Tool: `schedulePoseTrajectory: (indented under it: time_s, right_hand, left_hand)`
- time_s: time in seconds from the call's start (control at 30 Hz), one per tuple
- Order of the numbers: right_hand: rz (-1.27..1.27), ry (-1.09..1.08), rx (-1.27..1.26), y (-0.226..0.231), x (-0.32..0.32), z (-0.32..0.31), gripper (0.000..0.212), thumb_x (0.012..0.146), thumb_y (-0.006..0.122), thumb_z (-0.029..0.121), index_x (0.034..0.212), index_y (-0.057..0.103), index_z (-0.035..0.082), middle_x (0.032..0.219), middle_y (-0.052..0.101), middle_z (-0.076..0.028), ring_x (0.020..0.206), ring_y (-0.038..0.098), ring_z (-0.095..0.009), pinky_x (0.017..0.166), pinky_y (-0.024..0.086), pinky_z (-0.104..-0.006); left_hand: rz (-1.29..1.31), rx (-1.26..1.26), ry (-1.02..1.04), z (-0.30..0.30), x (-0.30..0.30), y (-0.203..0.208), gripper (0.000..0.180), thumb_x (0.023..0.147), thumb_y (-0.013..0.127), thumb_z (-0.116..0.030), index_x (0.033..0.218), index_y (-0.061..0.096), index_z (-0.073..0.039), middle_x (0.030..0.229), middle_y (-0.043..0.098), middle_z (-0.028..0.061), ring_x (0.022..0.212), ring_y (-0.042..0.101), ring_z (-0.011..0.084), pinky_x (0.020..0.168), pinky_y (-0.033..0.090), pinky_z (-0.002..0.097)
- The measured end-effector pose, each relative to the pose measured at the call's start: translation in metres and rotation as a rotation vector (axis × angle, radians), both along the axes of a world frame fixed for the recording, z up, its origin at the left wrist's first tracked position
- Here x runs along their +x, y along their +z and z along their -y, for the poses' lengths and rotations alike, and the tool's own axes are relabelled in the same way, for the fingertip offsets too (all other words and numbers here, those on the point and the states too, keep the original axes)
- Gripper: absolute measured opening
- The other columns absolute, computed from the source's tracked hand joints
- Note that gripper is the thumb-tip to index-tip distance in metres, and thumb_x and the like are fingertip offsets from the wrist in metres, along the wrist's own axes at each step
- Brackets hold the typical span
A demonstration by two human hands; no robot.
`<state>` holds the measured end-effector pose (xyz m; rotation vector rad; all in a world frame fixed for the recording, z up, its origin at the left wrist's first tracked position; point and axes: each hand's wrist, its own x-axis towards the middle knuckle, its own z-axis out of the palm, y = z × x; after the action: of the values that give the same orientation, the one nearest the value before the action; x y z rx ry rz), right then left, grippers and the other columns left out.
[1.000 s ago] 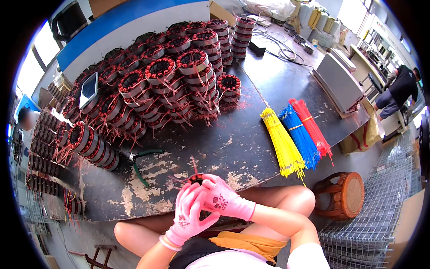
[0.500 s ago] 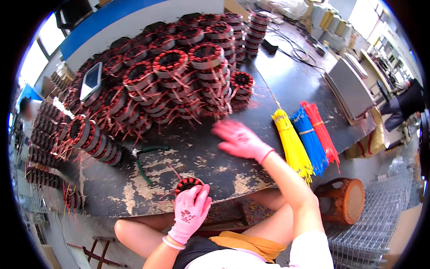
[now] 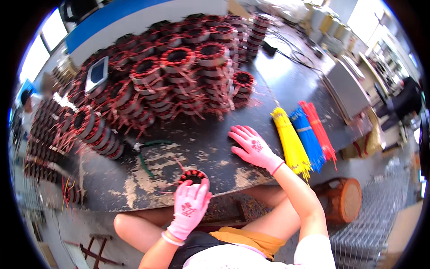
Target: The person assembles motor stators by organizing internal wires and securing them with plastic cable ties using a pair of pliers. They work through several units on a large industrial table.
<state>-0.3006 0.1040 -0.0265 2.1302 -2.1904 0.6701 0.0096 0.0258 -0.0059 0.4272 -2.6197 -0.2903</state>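
My left hand, in a pink glove, grips a small red and black wound motor coil at the near edge of the dark worn table. In a matching pink glove, my right hand lies flat on the table with its fingers spread and nothing in it. It rests just left of a bundle of yellow ties. Blue ties and red ties lie beside the yellow ones.
A large heap of red wound coils covers the back of the table, with a phone-like device on top at the left. More coils lie at the left. Green-handled cutters, a wooden stool and a wire basket are nearby.
My right hand left the coil, reached out toward the yellow ties, then drew back and settled flat on the table. My left hand keeps the coil at the table's edge.
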Motion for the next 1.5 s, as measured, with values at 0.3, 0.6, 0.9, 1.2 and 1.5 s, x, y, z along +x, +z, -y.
schedulePoseTrajectory:
  time_s: [0.3,0.6,0.9,1.2,1.5]
  right_hand:
    - [0.071,-1.170,-0.062,0.075,0.031,-0.218,0.040,0.098,0.068,0.033,0.070,0.060,0.006,0.069,0.062,-0.016,0.067,0.065,-0.035,0.058,0.046,-0.0458]
    - [0.265,-1.096,0.265,0.042,0.035,-0.244,0.037,0.091,0.068,0.043,0.084,0.068,0.007,0.082,0.069,-0.013,0.081,0.069,-0.032,0.072,0.051,-0.0444]
    - [0.613,-0.949,-0.170,0.131,0.117,-0.213,0.006,0.088,0.074,0.002,0.094,0.072,0.000,0.078,0.069,-0.003,0.066,0.061,-0.011,0.060,0.048,-0.0257]
    - [0.961,-0.097,-0.018,0.131,0.168,-0.073,0.015,0.087,0.076,0.001,0.101,0.074,0.001,0.078,0.070,-0.008,0.067,0.066,-0.011,0.063,0.052,-0.0263]
    - [0.839,-0.032,0.074,0.119,0.166,-0.059,0.016,0.092,0.074,0.016,0.102,0.071,0.004,0.091,0.071,-0.013,0.085,0.069,-0.032,0.075,0.055,-0.0385]
  left_hand:
    - [0.062,0.138,-0.161,0.011,0.025,0.031,0.039,0.074,0.075,-0.003,0.112,0.067,-0.008,0.117,0.064,0.0113,0.125,0.057,0.0377,0.115,0.041,0.0561]
    - [0.002,0.101,-0.116,0.007,0.002,0.014,0.043,0.080,0.079,-0.007,0.119,0.062,-0.007,0.117,0.066,0.0126,0.119,0.059,0.0388,0.114,0.042,0.0531]
    - [-0.054,0.074,-0.139,0.017,0.032,0.056,0.039,0.076,0.080,-0.007,0.111,0.066,-0.006,0.118,0.067,0.0082,0.114,0.064,0.0346,0.110,0.046,0.0554]
    - [-0.269,-0.319,-0.201,0.018,0.030,0.089,0.028,0.075,0.080,-0.010,0.102,0.074,-0.015,0.104,0.063,0.0041,0.110,0.067,0.0258,0.098,0.058,0.0497]
    - [-0.158,-0.099,-0.302,0.024,0.020,0.072,0.046,0.073,0.079,-0.018,0.117,0.068,-0.012,0.103,0.060,0.0027,0.100,0.066,0.0237,0.086,0.058,0.0420]
